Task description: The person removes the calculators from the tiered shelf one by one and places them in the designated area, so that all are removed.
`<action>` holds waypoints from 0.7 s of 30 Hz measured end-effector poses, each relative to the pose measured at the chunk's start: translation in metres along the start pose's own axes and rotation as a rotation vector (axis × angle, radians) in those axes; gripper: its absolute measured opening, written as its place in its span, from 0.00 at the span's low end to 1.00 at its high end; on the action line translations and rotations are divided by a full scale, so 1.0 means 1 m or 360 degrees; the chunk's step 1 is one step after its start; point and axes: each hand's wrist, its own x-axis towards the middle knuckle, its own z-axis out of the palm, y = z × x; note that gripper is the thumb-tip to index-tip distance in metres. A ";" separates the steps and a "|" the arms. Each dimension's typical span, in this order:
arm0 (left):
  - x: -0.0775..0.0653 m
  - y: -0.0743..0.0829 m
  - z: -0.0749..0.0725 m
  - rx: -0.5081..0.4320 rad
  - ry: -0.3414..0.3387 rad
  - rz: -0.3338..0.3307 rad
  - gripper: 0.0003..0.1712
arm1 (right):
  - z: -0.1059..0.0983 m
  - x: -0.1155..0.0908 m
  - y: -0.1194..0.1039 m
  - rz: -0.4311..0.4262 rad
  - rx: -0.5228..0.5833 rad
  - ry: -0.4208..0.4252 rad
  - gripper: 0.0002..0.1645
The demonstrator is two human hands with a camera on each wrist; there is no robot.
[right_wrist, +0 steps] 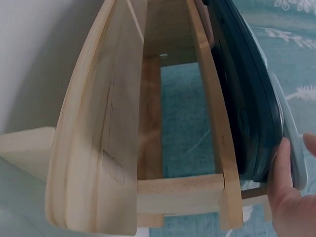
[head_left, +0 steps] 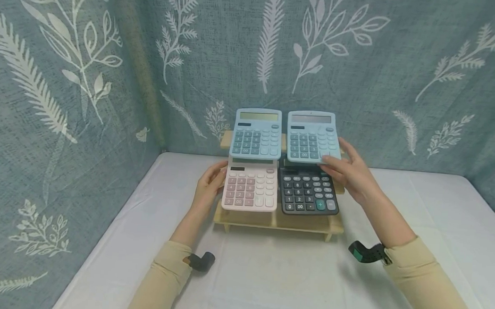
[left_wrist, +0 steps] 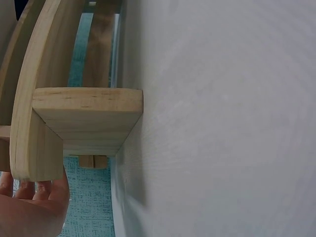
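While Wood Does the Lifting, Two Hands Help

If the wooden stand [head_left: 249, 219] is the middle of a clock in the head view, a big blue-green cloth [head_left: 223, 63] with white leaves hangs from 9 round past 12. The white table [head_left: 265, 283] spreads out at 6. The stand sits on it and has a low level and a high one, likely so the back row can be seen over the front row.

Four calculators come next. The left blue calculator [head_left: 257, 122] is at 11, the right blue calculator [head_left: 311, 129] at 1, the black calculator [head_left: 309, 196] at 5 and the pink calculator [head_left: 249, 190] at 7. They tilt back, I think so the keys face the person.

At 3, the right hand [head_left: 352, 172] pinches the right blue calculator near its low right corner, with the thumb in front. Holding it there leaves most keys uncovered. At 9, the left hand [head_left: 208, 185] has bent fingers next to the pink calculator and the stand's end. I cannot tell if it holds either one.

Smallest are the calculator keys, in neat rows, maybe so numbers are easy to find.
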 end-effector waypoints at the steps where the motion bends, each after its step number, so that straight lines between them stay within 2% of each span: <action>1: 0.000 0.000 0.000 0.0001 -0.0002 -0.0003 0.24 | 0.000 0.000 0.000 0.0006 0.0026 0.0003 0.57; 21: 0.000 0.001 -0.001 -0.0042 0.0006 -0.0045 0.25 | 0.005 -0.007 -0.002 0.0056 0.0270 -0.0012 0.56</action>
